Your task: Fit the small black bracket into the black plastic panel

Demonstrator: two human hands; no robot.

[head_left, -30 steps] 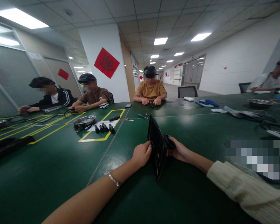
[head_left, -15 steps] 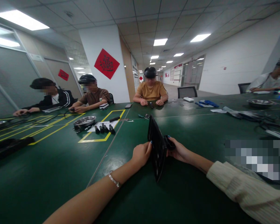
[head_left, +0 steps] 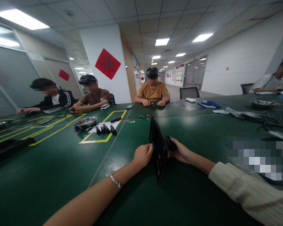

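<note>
1. Right now both hands are loaded: left hand grips black panel, thumb on its left face, other fingers mostly hidden.
2. Right hand clasps small black block at the panel's right side, thumb on top.
3. Panel is near upright, edge-on, between the hands. Can't tell if its lower corner touches green table.
4. Silver bracelet on left wrist.
5. Beyond panel: small green-handled tool lying flat.
6. Left of that: black parts on white paper, inside yellow tape outline; metal bowl just beside.
7. Across table: co-worker in tan shirt, hands either side of a small dark object.
</note>
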